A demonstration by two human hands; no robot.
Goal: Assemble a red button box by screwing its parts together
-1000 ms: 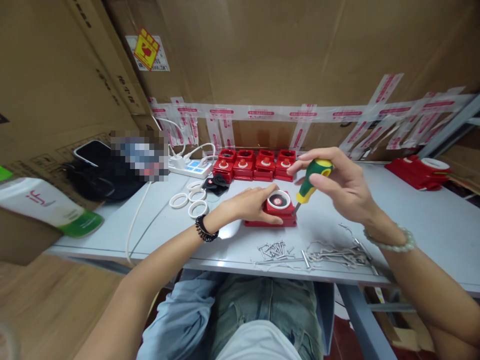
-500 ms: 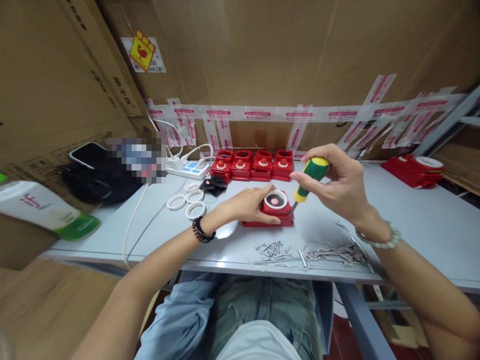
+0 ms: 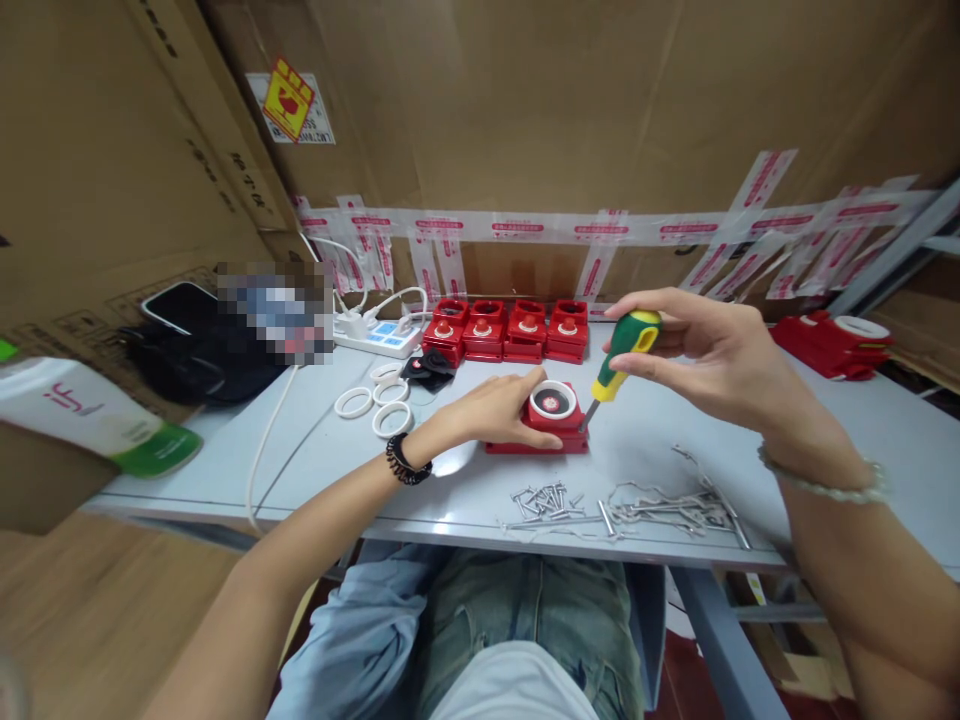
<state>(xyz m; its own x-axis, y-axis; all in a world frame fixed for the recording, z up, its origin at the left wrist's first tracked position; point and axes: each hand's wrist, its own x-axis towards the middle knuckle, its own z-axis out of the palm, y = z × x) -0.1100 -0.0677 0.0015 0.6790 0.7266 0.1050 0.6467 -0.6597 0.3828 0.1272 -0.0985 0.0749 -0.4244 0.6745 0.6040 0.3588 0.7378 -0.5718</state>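
Observation:
Pressed against the table is a red box with a white ring and a dark round centre on its top. My left hand grips it from the left, thumb along the front and fingers behind. A screwdriver with a green and yellow handle leans to the right, its tip at the box's right front corner. Fingers and thumb of my right hand close round the handle near its top. Whether a screw sits under the tip is hidden. Loose screws lie in front of the box.
Several red boxes line the back, beside a white power strip. White rings and a small black item lie left. Thin metal chains lie front right. Another red unit stands far right, a bottle far left.
My right hand has turned at the wrist and shifted right, and the screwdriver handle has rotated with it. The red box and my left hand have stayed in place.

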